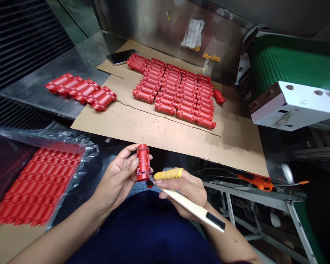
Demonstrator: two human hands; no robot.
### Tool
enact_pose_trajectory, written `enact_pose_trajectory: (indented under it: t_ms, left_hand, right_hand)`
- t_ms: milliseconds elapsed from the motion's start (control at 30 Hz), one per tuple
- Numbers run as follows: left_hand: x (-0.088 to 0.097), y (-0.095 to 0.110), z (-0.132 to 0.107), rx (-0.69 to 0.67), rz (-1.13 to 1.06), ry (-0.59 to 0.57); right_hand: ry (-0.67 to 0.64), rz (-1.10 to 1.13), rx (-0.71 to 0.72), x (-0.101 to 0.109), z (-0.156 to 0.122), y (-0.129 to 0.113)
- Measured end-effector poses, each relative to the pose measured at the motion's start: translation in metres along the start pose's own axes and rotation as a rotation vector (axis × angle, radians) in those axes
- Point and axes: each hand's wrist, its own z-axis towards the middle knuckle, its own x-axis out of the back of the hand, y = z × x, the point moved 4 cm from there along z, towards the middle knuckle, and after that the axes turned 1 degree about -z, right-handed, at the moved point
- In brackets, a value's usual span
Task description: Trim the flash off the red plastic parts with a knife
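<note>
A clear plastic bag (79, 146) lies at lower left, holding a stack of red moulded strips (35, 183), each a run of ribbed cylinders joined side by side. Ahead, a cardboard sheet (143, 128) covers part of a steel worktop (46, 86). Tight rows of red cylinders (178, 95) stand out on the cardboard, with one stray (219, 97) lying just off the right end. A smaller batch of joined strips (81, 90) sits to the left, partly on bare steel. A phone (121, 57) rests on the far corner of the cardboard.

Behind is a steel panel (165, 22) with a clear packet (193, 33) against it. To the right runs a green conveyor belt (291, 62), with a white metal bracket (294, 106) in front of it. Orange-handled snips (257, 182) lie on a metal frame (250, 192) below the cardboard's near edge.

The left hand (115, 176) has its thumb and fingers clamped on a single red part (143, 163), held upright in the air just short of the cardboard. The right hand (184, 190) has its fingers closed around a cream-handled craft knife (192, 205), blade tip at the part's lower end. A yellow finger cot (167, 173) covers the right index finger, just beside the part.
</note>
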Motion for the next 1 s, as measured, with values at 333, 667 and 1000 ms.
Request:
enact_pose_trajectory:
  t_ms: [333,667,1000]
  left_hand:
    - [0.000,-0.001,-0.002,0.026,0.010,0.056]
    - [-0.001,-0.002,-0.004,0.076,-0.004,0.114]
    - [-0.013,-0.007,-0.001,0.291,-0.028,-0.027]
  right_hand:
    - [-0.070,-0.052,0.042,-0.001,0.006,0.002]
    - [0.235,-0.158,-0.026,0.011,-0.001,0.012]
    - [-0.122,0.036,0.124,-0.013,0.007,0.002]
